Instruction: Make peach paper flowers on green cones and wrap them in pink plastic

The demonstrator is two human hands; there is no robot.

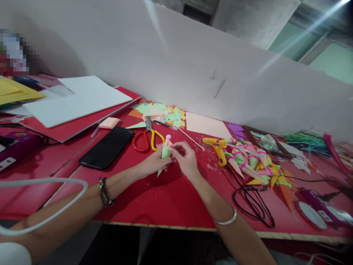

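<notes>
Pinching a small green paper cone [166, 152] between both hands above the middle of the red table [165, 198], well in from its near edge. Left hand [153, 162] curling closed around the cone's body; right hand [186, 158] gripping its side with fingertips pressed together. Lying just behind: red-handled scissors [145, 139].

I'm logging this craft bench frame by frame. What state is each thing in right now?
Green paper cone: held in both hands, tip down.
Left hand: gripping the cone.
Right hand: pinching the cone's top.
Scissors: closed, lying flat.
Phone: screen dark.
Glue gun: lying down, corded.
Finished cones: piled.
</notes>
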